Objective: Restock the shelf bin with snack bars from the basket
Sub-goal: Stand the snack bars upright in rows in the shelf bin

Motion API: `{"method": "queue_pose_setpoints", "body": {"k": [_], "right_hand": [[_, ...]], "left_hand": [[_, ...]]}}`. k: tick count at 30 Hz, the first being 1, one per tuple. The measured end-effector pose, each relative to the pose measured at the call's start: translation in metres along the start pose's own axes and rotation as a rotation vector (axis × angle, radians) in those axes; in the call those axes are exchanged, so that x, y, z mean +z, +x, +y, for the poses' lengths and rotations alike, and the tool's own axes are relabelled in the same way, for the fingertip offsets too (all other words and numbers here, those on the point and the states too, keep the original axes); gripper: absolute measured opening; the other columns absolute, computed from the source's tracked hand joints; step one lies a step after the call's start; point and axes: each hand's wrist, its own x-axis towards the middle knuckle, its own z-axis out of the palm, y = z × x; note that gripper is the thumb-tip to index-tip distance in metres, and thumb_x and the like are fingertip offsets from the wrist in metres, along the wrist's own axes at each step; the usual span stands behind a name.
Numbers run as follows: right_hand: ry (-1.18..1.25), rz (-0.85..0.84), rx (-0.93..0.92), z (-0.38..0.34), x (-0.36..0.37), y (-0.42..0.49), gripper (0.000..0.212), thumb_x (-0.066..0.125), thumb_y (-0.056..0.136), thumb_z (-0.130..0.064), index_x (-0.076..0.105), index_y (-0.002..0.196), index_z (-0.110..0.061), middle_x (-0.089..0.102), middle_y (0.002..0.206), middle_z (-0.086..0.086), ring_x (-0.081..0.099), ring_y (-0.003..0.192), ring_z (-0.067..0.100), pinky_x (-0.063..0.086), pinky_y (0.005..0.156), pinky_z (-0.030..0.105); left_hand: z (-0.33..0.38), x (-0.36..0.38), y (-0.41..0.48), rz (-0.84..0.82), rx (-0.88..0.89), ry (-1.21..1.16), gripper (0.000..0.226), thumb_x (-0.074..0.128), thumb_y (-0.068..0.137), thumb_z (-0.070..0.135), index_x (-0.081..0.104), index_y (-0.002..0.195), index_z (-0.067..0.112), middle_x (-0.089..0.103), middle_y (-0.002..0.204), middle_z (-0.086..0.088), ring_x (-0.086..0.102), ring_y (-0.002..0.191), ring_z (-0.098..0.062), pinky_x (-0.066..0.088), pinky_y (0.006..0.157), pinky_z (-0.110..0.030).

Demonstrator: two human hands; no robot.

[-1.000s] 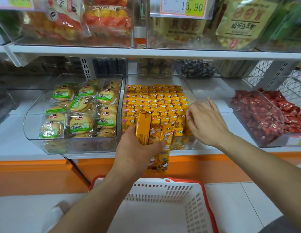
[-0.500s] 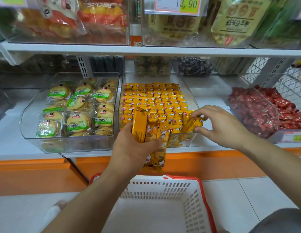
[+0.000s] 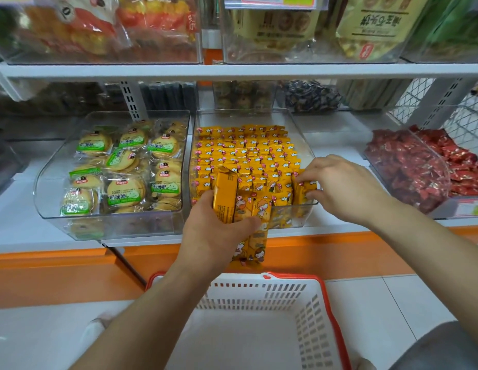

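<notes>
Right now the left hand grips a bundle of snack bars upright just in front of the shelf bin, fingers and thumb curled firmly round the lot. The right hand pinches a single bar between thumb and fingertips at the bin's front right corner. The bin sits on the lower shelf, packed with rows of the same yellow wrappers standing on end.

To do this step well, the single bar should go in upright and square with its neighbours, pushed down until its top sits level with the row (a tilted one would spoil the next slot). The bundle is best held close to the bin's front wall, so the right hand can draw the next bar off it without a long reach.

The white basket sits below the shelf. Its near end is cut off by the frame edge, so I cannot tell whether any bars lie there. The left hand covers much of the bundle, so its count is unclear, and the print on the wrappers is too small to read
</notes>
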Motion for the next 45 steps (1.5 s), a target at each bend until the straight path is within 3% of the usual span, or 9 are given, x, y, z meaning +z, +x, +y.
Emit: {"method": "queue_pose_setpoints", "body": {"k": [6, 11, 15, 28, 33, 35, 37, 40, 45], "right_hand": [[-0.022, -0.046, 0.064, 0.002, -0.003, -0.001, 0.037, 0.074, 0.085, -0.037, 0.065, 0.118, -0.048, 0.063, 0.117, -0.018, 0.059, 0.108, 0.016, 0.03, 0.065, 0.027], [0.074, -0.086, 0.034, 0.001, 0.001, -0.003, 0.025, 0.061, 0.095, -0.044, 0.067, 0.118, -0.045, 0.063, 0.117, -0.018, 0.06, 0.103, 0.016, 0.037, 0.07, 0.03], [0.123, -0.118, 0.077, 0.013, -0.002, -0.003, 0.021, 0.059, 0.097, -0.041, 0.068, 0.114, -0.049, 0.064, 0.113, -0.023, 0.052, 0.092, 0.008, 0.036, 0.069, 0.03], [0.239, -0.16, 0.124, 0.007, 0.008, 0.011, 0.022, 0.064, 0.095, -0.033, 0.069, 0.113, -0.045, 0.051, 0.114, -0.017, 0.051, 0.104, 0.01, 0.038, 0.078, 0.032], [0.122, 0.09, 0.106, -0.001, -0.003, -0.01, 0.033, 0.063, 0.093, -0.036, 0.064, 0.126, -0.037, 0.059, 0.117, -0.011, 0.055, 0.108, 0.017, 0.045, 0.076, 0.032], [0.32, 0.222, 0.093, -0.014, -0.011, -0.014, 0.027, 0.064, 0.092, -0.035, 0.067, 0.118, -0.035, 0.064, 0.103, -0.015, 0.059, 0.091, 0.008, 0.045, 0.072, 0.024], [0.712, 0.097, 0.091, -0.038, -0.015, -0.018, 0.022, 0.065, 0.094, -0.033, 0.067, 0.115, -0.039, 0.067, 0.094, -0.02, 0.062, 0.085, 0.002, 0.044, 0.07, 0.013], [1.117, -0.196, 0.12, -0.069, -0.012, -0.023, 0.023, 0.061, 0.097, -0.031, 0.059, 0.115, -0.046, 0.065, 0.085, -0.026, 0.066, 0.079, 0.004, 0.058, 0.072, 0.032], [1.272, -0.14, 0.229, -0.055, -0.012, -0.018, 0.032, 0.068, 0.092, -0.021, 0.064, 0.124, -0.017, 0.07, 0.096, -0.002, 0.066, 0.082, 0.015, 0.053, 0.072, 0.032]], "left_hand": [[-0.001, 0.001, 0.0, -0.002, -0.001, -0.004, 0.043, 0.086, 0.079, 0.029, 0.063, 0.114, 0.033, 0.073, 0.085, 0.021, 0.066, 0.072, 0.015, 0.047, 0.048, -0.004], [0.0, 0.004, -0.001, 0.006, -0.003, -0.009, 0.045, 0.087, 0.078, 0.029, 0.064, 0.116, 0.032, 0.074, 0.093, 0.017, 0.071, 0.081, 0.002, 0.053, 0.063, -0.014], [-0.001, 0.005, -0.001, -0.011, -0.004, -0.029, 0.04, 0.087, 0.078, 0.027, 0.064, 0.111, 0.033, 0.073, 0.087, 0.02, 0.068, 0.074, 0.011, 0.049, 0.05, -0.006], [0.0, 0.006, -0.004, -0.008, -0.004, -0.023, 0.044, 0.087, 0.078, 0.028, 0.063, 0.114, 0.034, 0.073, 0.093, 0.02, 0.069, 0.082, 0.004, 0.05, 0.06, -0.011], [0.001, 0.004, -0.003, 0.0, -0.003, -0.047, 0.036, 0.087, 0.078, 0.029, 0.065, 0.106, 0.034, 0.076, 0.089, 0.018, 0.072, 0.078, 0.001, 0.052, 0.063, -0.016], [0.002, 0.003, -0.002, -0.01, -0.009, -0.106, 0.033, 0.086, 0.079, 0.028, 0.068, 0.106, 0.033, 0.077, 0.088, 0.02, 0.074, 0.079, 0.001, 0.055, 0.065, -0.02], [0.005, 0.004, -0.002, -0.029, -0.018, -0.18, 0.03, 0.085, 0.08, 0.027, 0.069, 0.105, 0.032, 0.078, 0.089, 0.018, 0.075, 0.081, -0.001, 0.057, 0.066, -0.021], [0.007, 0.007, -0.003, -0.06, -0.025, -0.269, 0.031, 0.083, 0.081, 0.024, 0.071, 0.11, 0.028, 0.08, 0.093, 0.01, 0.077, 0.084, -0.009, 0.06, 0.064, -0.021], [0.005, 0.006, -0.003, -0.053, -0.055, -0.297, 0.031, 0.081, 0.083, 0.026, 0.071, 0.112, 0.028, 0.08, 0.1, 0.005, 0.078, 0.092, -0.016, 0.061, 0.086, -0.046]]}}
